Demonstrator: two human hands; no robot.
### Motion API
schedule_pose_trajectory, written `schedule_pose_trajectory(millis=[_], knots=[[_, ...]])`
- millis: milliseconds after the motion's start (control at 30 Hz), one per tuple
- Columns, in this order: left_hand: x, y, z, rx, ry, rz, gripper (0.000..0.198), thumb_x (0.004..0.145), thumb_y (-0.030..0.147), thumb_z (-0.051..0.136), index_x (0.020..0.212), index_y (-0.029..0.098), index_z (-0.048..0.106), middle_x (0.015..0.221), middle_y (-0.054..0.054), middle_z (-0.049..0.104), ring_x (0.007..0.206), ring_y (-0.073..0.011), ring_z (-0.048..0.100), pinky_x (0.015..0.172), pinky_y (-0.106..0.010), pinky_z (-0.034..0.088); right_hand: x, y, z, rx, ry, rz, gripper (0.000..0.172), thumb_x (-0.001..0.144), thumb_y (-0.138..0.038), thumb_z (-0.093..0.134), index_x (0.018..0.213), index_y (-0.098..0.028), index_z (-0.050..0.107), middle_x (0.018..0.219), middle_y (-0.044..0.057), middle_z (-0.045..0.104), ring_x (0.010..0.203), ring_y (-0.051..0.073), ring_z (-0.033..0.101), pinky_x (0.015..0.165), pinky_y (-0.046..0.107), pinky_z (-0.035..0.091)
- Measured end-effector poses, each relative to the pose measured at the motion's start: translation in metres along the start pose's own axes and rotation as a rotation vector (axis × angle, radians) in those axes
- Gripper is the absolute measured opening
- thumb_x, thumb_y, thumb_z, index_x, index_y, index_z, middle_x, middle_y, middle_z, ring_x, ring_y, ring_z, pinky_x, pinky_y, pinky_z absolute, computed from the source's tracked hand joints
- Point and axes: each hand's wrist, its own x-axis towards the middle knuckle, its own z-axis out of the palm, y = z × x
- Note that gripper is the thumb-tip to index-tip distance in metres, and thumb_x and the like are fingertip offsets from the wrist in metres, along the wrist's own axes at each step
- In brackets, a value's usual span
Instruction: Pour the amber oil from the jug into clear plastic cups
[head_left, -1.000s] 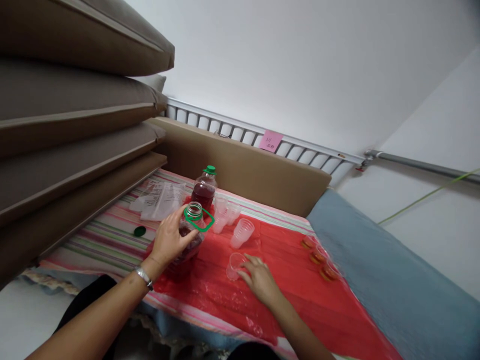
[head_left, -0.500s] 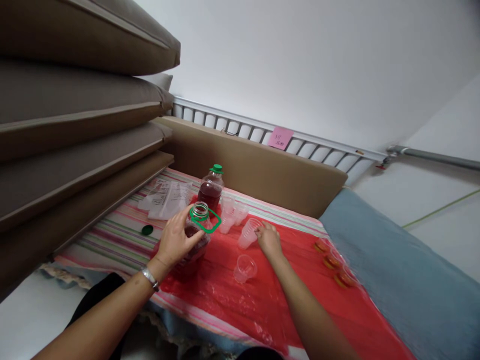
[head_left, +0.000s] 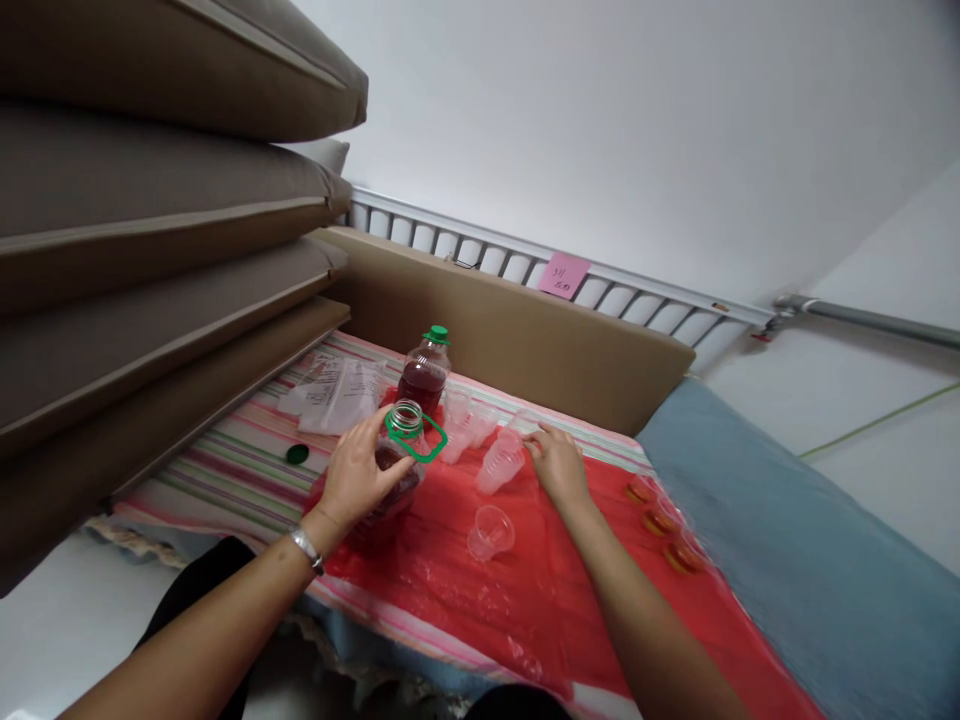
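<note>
My left hand [head_left: 358,474] is wrapped round an uncapped bottle of dark red juice [head_left: 397,468] with a green ring handle, standing on the red plastic sheet [head_left: 525,590]. My right hand [head_left: 559,462] rests at the rim of a lying stack of clear plastic cups [head_left: 501,463], fingers pinched at it. A single clear cup [head_left: 490,531] stands in front, between my arms. A second, capped juice bottle [head_left: 425,373] stands behind the open one.
More clear cups [head_left: 461,425] cluster beside the capped bottle. A green cap [head_left: 297,454] and a plastic bag [head_left: 334,396] lie on the striped cloth. Three cups of orange liquid [head_left: 661,522] stand at right. Stacked brown cushions [head_left: 150,230] rise at left, a padded board behind.
My right hand left the single cup and moved back to the lying cup stack, then slightly right along it. My left hand stayed on the open bottle.
</note>
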Motion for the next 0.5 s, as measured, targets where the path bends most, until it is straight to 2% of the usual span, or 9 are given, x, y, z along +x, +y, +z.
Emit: schedule_pose_trajectory(millis=[100,200,367,433,500], knots=[[0.000,0.000,0.000,-0.014,0.001,-0.005,0.063,0.080,0.042,0.066,0.133,0.015,0.045,0.128,-0.017,0.062,0.116,-0.0310,0.060,0.098,-0.046,0.047,-0.014,-0.025,-0.002,0.009,-0.001,-0.132,0.024,0.093,-0.024,0.050,0.103,-0.022,0.072,0.136,0.010,0.057,0.123,0.027,0.047,0.100,0.040,0.035],[0.000,0.001,0.000,-0.031,-0.003,-0.011,0.064,0.079,0.040,0.066,0.134,0.016,0.044,0.130,-0.017,0.061,0.118,-0.0310,0.059,0.099,-0.046,0.046,-0.035,-0.054,0.018,0.007,-0.096,-0.249,0.022,0.091,-0.021,0.052,0.098,-0.021,0.073,0.128,0.010,0.063,0.118,0.026,0.051,0.099,0.038,0.034],[-0.002,0.001,-0.002,-0.067,-0.015,-0.021,0.063,0.080,0.039,0.066,0.134,0.016,0.044,0.132,-0.016,0.060,0.121,-0.0297,0.057,0.102,-0.045,0.043,-0.053,-0.080,0.061,-0.009,-0.215,-0.245,0.021,0.088,-0.014,0.054,0.087,-0.016,0.075,0.105,0.014,0.071,0.103,0.025,0.061,0.088,0.035,0.039],[-0.002,0.001,-0.002,-0.084,-0.017,-0.029,0.063,0.079,0.039,0.066,0.134,0.017,0.044,0.133,-0.016,0.059,0.122,-0.0298,0.056,0.103,-0.046,0.042,-0.053,-0.081,0.067,-0.005,-0.235,-0.232,0.018,0.086,-0.014,0.057,0.086,-0.015,0.075,0.098,0.015,0.072,0.100,0.026,0.063,0.086,0.035,0.040],[-0.002,0.001,-0.003,-0.103,-0.017,-0.038,0.064,0.079,0.039,0.066,0.135,0.018,0.044,0.133,-0.015,0.059,0.123,-0.0300,0.055,0.104,-0.047,0.041,-0.053,-0.079,0.063,0.014,-0.234,-0.222,0.014,0.083,-0.015,0.062,0.088,-0.014,0.075,0.098,0.015,0.073,0.099,0.028,0.064,0.087,0.037,0.042]])
